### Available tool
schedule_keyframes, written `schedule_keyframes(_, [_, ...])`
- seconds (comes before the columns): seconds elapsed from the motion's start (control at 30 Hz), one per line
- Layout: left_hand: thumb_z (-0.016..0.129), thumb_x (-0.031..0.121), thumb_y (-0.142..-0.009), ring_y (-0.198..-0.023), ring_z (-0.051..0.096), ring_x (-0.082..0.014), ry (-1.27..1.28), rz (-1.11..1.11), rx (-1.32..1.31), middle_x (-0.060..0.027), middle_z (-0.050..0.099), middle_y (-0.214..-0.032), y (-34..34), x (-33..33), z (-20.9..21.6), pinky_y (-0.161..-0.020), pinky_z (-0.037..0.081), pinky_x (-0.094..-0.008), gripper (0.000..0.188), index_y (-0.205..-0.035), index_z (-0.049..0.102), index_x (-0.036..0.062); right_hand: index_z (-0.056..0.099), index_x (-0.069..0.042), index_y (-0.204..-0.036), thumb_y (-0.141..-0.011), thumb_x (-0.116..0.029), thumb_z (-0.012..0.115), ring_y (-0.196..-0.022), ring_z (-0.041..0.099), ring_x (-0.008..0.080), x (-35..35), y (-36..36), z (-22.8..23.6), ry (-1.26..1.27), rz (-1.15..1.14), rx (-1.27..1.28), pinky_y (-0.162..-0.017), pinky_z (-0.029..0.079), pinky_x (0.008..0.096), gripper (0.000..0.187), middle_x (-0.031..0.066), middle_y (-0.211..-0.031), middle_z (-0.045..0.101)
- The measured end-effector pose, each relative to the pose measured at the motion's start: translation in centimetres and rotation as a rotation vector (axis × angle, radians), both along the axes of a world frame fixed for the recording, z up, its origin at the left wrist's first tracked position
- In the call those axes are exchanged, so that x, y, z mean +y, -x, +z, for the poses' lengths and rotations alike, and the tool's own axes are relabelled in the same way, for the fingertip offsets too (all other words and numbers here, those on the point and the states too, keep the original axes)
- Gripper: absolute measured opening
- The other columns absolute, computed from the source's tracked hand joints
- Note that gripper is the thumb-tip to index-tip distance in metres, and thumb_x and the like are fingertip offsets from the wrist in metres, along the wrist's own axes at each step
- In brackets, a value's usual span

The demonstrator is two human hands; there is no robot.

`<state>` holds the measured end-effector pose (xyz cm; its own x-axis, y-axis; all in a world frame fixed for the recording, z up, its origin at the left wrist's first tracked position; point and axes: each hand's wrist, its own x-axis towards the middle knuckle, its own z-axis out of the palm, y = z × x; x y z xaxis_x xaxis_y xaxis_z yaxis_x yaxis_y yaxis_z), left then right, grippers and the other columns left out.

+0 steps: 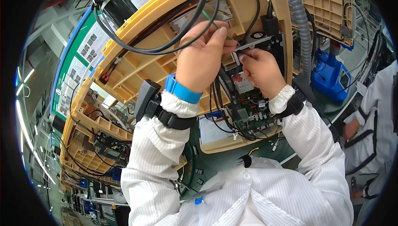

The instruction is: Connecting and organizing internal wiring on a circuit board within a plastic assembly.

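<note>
My left hand [200,60], a blue band at its wrist, is closed in a pinch on a thin green wire [207,16] over a yellow ribbed housing [159,66]. A thick black cable [155,53] loops across and in front of this hand. Just to the right, my right hand [264,71] has its thumb and fingers pressed together at a grey metal bracket [258,42]. Whatever sits between those fingertips is hidden. Below the right hand lies a green circuit board [262,122] with several connectors, and black cables [215,97] hang between the two hands.
A grey corrugated hose [304,31] runs down the right side of the housing. Beyond it stand a blue tool-like body [331,76] and another yellow ribbed panel [321,2]. A person in white [373,114] is at the far right. More housings [89,155] line the left.
</note>
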<state>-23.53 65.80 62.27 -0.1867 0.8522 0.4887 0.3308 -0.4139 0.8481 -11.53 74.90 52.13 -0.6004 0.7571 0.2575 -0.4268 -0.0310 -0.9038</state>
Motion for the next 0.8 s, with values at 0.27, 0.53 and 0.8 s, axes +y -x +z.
schedule_keyframes(0.27, [0.058, 0.012, -0.102, -0.087, 0.071, -0.0193, -0.017, 0.117, 0.172, -0.0126, 0.070, -0.104, 0.8, 1.8, -0.5, -0.076, 0.060, -0.0301, 0.019, -0.112, 0.061, -0.0041, 0.068, 0.006, -0.093, -0.086, -0.019, 0.065, -0.052, 0.060, 0.0170, -0.3, 0.5, 0.2, -0.169, -0.274, -0.178, -0.051, 0.051, 0.0323, 0.027, 0.0084, -0.061, 0.060])
schedule_keyframes(0.53, [0.068, 0.017, -0.095, -0.071, 0.066, -0.0131, -0.069, 0.314, 0.601, -0.0077, 0.070, -0.085, 2.3, 2.8, -1.5, -0.058, 0.052, -0.0260, 0.022, -0.107, 0.067, -0.0022, 0.063, 0.007, -0.102, -0.084, -0.017, 0.068, -0.050, 0.059, 0.0251, -0.7, 0.4, -0.6, -0.396, -0.461, -0.337, -0.057, 0.052, 0.0359, 0.030, 0.0167, -0.066, 0.064])
schedule_keyframes(0.8, [0.067, 0.026, -0.097, -0.063, 0.058, -0.0107, 0.073, 0.301, 0.638, -0.0056, 0.065, -0.074, 2.1, 2.7, -0.3, -0.055, 0.047, -0.0272, 0.030, -0.105, 0.070, -0.0031, 0.048, 0.009, -0.136, -0.091, -0.008, 0.067, -0.053, 0.054, 0.0074, -2.4, 0.5, -1.1, -0.004, -0.240, 0.055, -0.048, 0.046, 0.0248, 0.052, 0.0034, -0.068, 0.061])
